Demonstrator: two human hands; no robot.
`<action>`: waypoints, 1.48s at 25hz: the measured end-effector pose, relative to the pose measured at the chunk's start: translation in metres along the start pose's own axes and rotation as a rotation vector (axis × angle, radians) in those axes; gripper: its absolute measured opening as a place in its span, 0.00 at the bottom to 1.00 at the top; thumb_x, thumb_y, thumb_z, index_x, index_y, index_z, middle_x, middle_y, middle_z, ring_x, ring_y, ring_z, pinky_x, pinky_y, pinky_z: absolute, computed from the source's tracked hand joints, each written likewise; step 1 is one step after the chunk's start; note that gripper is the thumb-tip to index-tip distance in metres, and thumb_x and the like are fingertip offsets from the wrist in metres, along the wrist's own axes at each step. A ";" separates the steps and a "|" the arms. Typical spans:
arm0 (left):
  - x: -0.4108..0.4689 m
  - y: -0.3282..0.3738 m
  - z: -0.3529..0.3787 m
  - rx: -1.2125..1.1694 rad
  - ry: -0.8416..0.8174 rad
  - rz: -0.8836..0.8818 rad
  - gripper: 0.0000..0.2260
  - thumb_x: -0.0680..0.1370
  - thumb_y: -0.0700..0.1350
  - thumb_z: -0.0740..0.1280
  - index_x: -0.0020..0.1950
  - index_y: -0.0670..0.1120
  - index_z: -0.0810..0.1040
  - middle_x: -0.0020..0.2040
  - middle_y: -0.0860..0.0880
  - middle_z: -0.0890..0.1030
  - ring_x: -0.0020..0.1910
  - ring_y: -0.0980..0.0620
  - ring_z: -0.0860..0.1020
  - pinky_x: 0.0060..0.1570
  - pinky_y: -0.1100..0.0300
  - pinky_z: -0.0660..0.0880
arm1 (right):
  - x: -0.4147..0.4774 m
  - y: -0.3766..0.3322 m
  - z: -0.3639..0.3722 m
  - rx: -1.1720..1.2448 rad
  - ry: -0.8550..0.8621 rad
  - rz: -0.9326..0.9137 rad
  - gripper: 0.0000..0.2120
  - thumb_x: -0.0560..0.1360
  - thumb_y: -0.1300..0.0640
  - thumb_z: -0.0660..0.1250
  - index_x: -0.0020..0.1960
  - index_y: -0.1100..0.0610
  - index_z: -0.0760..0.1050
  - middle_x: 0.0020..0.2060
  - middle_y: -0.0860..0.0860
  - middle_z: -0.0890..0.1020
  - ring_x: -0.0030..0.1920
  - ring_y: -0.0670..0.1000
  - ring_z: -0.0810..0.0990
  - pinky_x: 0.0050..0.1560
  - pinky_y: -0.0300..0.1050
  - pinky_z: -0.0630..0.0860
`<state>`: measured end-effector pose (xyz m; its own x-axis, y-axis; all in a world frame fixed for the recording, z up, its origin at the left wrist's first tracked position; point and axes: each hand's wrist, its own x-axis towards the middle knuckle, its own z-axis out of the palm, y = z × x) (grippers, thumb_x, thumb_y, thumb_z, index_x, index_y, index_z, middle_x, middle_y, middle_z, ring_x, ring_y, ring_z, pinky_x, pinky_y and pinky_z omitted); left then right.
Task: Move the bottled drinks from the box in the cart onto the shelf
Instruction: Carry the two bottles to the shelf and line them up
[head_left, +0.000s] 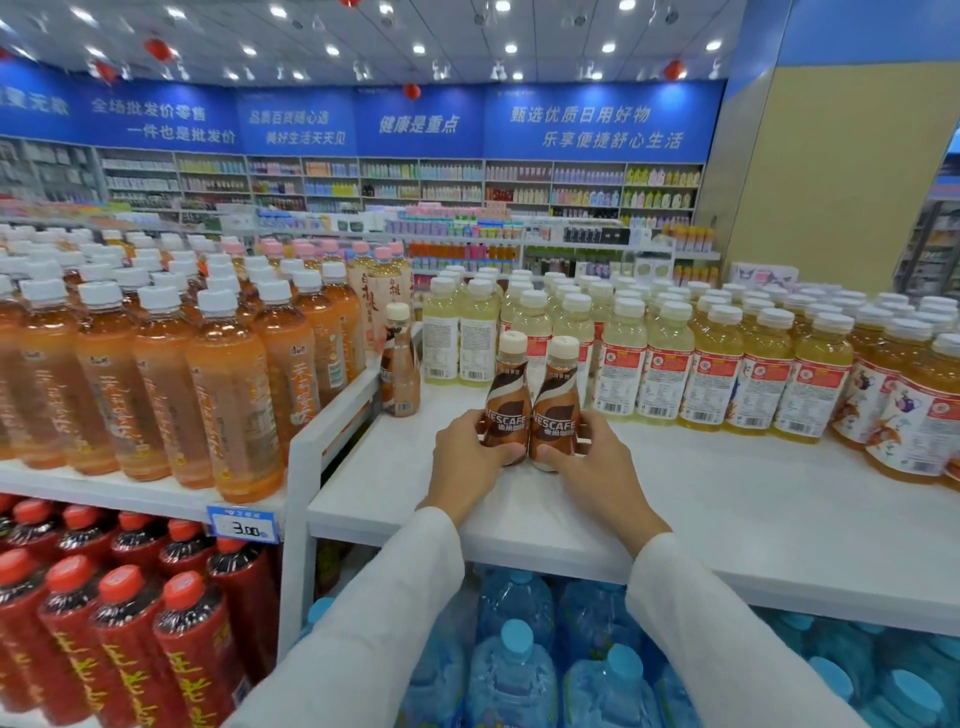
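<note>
Two brown Nescafe coffee bottles with cream caps stand side by side on the white shelf (727, 499). My left hand (467, 460) grips the left bottle (508, 387) near its base. My right hand (592, 462) grips the right bottle (556, 395) the same way. A third coffee bottle (399, 364) stands alone at the shelf's back left corner. The cart and its box are out of view.
Pale yellow drink bottles (665, 358) fill the back of the shelf. Orange tea bottles (171, 379) crowd the neighbouring shelf on the left. Red-capped bottles (124, 639) and large blue water jugs (514, 670) sit below. A 3.00 price tag (244, 525) hangs on the left shelf's edge.
</note>
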<state>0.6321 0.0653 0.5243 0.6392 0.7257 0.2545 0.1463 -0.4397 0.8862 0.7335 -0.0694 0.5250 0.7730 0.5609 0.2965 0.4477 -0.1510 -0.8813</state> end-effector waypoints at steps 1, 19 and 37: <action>0.008 -0.003 -0.001 0.003 0.009 -0.004 0.23 0.70 0.48 0.79 0.64 0.48 0.80 0.59 0.51 0.84 0.55 0.52 0.81 0.59 0.58 0.75 | 0.007 0.001 0.005 0.001 -0.002 0.001 0.27 0.73 0.54 0.76 0.68 0.52 0.69 0.57 0.45 0.78 0.55 0.47 0.78 0.55 0.40 0.72; 0.052 -0.023 0.008 -0.035 0.030 0.003 0.21 0.70 0.49 0.78 0.62 0.50 0.81 0.55 0.53 0.85 0.53 0.53 0.83 0.59 0.52 0.79 | 0.044 0.010 0.031 -0.011 0.054 -0.019 0.21 0.75 0.56 0.75 0.61 0.46 0.68 0.53 0.43 0.77 0.55 0.48 0.78 0.56 0.42 0.73; 0.129 -0.022 -0.077 0.017 0.323 -0.047 0.35 0.75 0.34 0.69 0.79 0.50 0.61 0.75 0.48 0.70 0.75 0.42 0.67 0.72 0.38 0.66 | 0.049 0.016 0.032 0.011 0.031 -0.001 0.28 0.76 0.54 0.74 0.72 0.52 0.67 0.59 0.43 0.76 0.57 0.48 0.77 0.59 0.43 0.73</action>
<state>0.6535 0.2091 0.5678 0.3593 0.8744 0.3260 0.1840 -0.4089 0.8939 0.7641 -0.0185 0.5139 0.7860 0.5357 0.3085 0.4439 -0.1417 -0.8848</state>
